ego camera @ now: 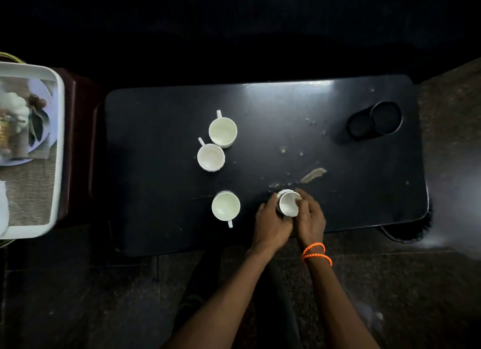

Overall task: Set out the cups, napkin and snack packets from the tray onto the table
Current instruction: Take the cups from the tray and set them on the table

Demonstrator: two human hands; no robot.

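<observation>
Gripping a cup [287, 203], both hands hide its handle; tray [59, 150] contents blurred.

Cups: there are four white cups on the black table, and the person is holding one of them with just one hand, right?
Not quite. The head view does show four white cups on the black table, but the held cup is gripped by both hands: the left hand on one side and the right hand on the other. The three other cups stand free.
</observation>
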